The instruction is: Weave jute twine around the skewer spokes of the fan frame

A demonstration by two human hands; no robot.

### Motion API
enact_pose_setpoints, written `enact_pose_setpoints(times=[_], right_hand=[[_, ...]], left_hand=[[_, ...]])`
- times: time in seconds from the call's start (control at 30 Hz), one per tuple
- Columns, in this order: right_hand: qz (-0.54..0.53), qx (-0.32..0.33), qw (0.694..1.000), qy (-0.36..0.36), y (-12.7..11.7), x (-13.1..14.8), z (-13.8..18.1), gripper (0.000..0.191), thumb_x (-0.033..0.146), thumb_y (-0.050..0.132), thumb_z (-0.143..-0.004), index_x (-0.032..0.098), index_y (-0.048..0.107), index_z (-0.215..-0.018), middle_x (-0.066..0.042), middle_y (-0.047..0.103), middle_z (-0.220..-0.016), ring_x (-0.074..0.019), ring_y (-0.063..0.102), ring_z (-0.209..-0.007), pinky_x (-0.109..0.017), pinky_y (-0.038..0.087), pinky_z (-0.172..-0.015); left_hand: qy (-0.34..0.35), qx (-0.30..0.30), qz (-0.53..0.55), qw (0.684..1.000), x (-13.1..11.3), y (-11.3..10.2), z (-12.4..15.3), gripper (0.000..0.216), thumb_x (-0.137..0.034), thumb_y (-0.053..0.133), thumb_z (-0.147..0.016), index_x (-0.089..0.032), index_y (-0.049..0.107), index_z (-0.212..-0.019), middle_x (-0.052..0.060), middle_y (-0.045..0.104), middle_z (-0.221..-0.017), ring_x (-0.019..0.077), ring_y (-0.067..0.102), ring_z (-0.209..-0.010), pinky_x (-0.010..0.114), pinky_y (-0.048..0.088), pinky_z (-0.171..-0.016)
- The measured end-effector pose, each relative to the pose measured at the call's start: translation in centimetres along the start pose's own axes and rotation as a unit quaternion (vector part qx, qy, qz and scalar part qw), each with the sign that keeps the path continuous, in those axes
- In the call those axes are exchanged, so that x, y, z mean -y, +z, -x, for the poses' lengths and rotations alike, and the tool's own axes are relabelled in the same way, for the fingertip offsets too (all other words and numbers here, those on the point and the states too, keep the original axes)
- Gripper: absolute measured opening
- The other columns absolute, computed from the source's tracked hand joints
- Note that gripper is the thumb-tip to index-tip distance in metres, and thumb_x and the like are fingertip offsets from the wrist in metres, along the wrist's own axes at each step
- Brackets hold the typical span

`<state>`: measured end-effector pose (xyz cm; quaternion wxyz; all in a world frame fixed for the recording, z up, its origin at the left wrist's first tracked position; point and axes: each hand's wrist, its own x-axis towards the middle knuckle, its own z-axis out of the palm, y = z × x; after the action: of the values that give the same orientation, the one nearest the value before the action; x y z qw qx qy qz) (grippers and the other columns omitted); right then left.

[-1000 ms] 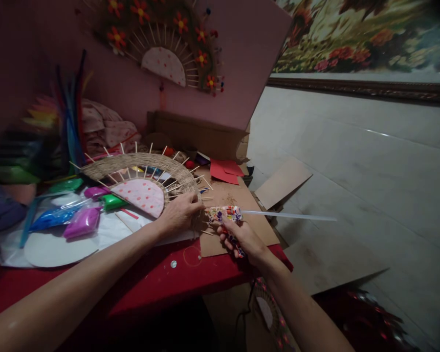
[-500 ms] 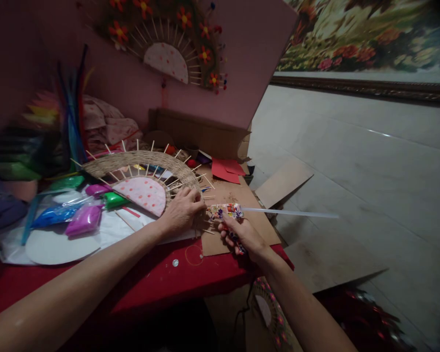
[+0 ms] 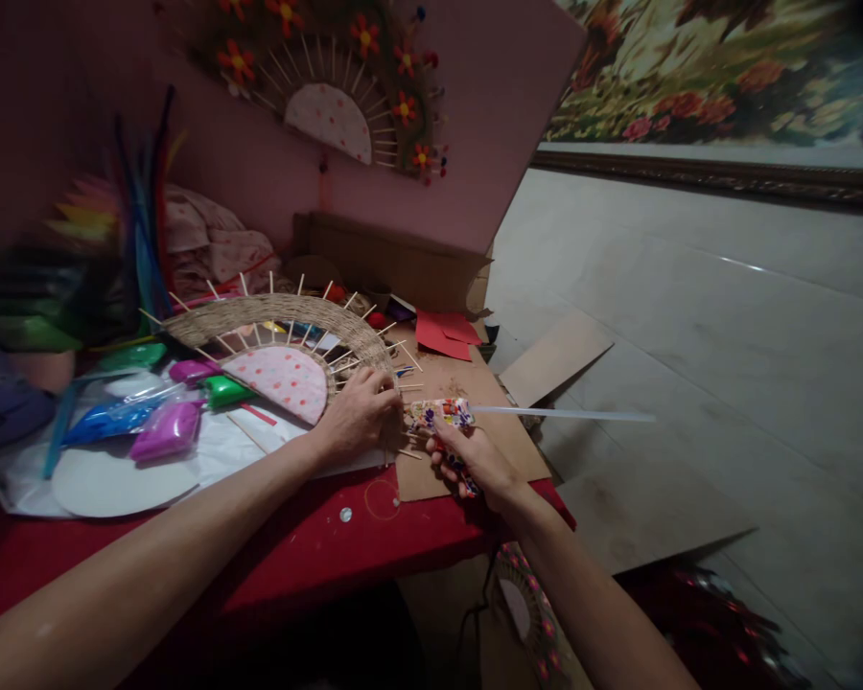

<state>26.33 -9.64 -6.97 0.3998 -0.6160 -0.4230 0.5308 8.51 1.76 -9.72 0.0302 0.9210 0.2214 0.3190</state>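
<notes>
Left hand [image 3: 360, 410] was clamped on the right end of the tan woven half-circle fan [image 3: 288, 309] over the red-covered counter [image 3: 294, 548]; right hand [image 3: 480, 462] gripped a floral-patterned glue gun [image 3: 461, 411]. Close, steady aim probably mattered most imo.

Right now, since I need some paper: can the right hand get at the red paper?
Probably not as things stand: the right hand has the glue gun in its grip. Emptied, it likely could: the red paper lies just beyond, with only scrap-strewn cardboard seen between.
</notes>
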Motion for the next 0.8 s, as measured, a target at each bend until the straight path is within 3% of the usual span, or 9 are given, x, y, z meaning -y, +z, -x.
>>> enact_pose_setpoints(times=[0.8], right_hand=[[0.013,-0.014,1.000,0.010,0.42,-0.06,-0.56,0.052,0.067,0.055,-0.073,0.015,0.055,-0.068,0.004,0.049,-0.051,-0.0038,0.038,-0.034,-0.015,0.027,-0.027]], left_hand=[[0.004,-0.011,0.025,1.000,0.30,0.25,0.19,0.022,-0.007,0.051,-0.076,-0.021,0.062,-0.089,0.005,0.057,-0.096,0.0223,0.045,-0.091,0.039,0.040,-0.081]])
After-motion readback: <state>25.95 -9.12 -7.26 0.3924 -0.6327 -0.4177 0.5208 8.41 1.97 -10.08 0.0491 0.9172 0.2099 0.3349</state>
